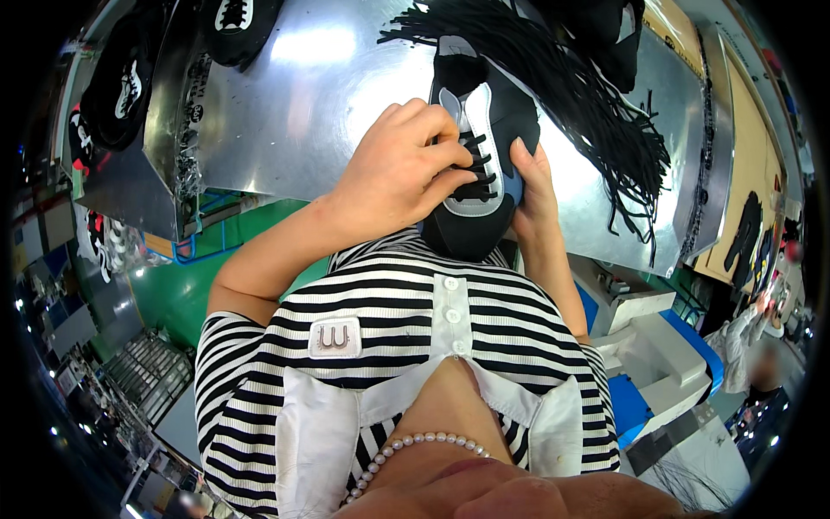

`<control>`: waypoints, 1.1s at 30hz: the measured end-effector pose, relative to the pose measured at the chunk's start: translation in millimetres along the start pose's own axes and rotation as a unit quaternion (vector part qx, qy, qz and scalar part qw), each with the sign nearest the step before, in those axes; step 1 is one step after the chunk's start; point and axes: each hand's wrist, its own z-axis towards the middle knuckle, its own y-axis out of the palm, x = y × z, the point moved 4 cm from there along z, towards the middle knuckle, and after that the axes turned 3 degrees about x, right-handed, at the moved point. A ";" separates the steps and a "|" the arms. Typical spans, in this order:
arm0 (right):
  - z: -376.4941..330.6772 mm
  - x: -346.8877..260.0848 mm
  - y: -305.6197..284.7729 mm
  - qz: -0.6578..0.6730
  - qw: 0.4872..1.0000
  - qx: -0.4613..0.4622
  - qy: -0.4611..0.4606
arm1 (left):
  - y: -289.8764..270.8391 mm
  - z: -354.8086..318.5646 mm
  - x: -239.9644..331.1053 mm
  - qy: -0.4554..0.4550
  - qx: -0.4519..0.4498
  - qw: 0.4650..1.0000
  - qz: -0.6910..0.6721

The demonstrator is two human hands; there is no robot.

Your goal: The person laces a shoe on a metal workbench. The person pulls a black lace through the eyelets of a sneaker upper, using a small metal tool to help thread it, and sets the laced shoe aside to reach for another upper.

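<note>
A black shoe (488, 143) with a pale lacing panel is held over the near edge of the metal counter (285, 130), toe toward the person. The right hand (536, 189) is clamped on its side; its fingers pass out of sight behind the shoe. The left hand (406, 164) pinches the black laces (482, 166), its fingertips partly covering them. A heap of black cords (596, 112) lies just beside, running behind the shoe. The upper edge cuts off another shoe (238, 30). Dark pieces (745, 229) lie on a tan board (726, 186), too distorted to identify.
</note>
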 end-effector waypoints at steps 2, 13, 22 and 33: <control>-1.0 1.8 -1.9 -0.001 1.000 0.001 0.000 | 2.5 0.8 0.4 0.003 -0.006 1.000 0.012; -4.5 5.4 -7.0 0.010 1.000 0.006 -0.004 | 0.1 -3.2 -18.6 -0.072 -0.091 0.972 -0.202; -0.2 9.9 -11.2 0.043 0.999 0.001 0.000 | 13.2 -21.4 -40.4 -0.149 -0.008 0.944 -0.293; 4.2 2.3 -31.7 0.083 0.996 0.037 -0.024 | 62.5 -44.9 -50.8 -0.410 0.086 0.534 -0.735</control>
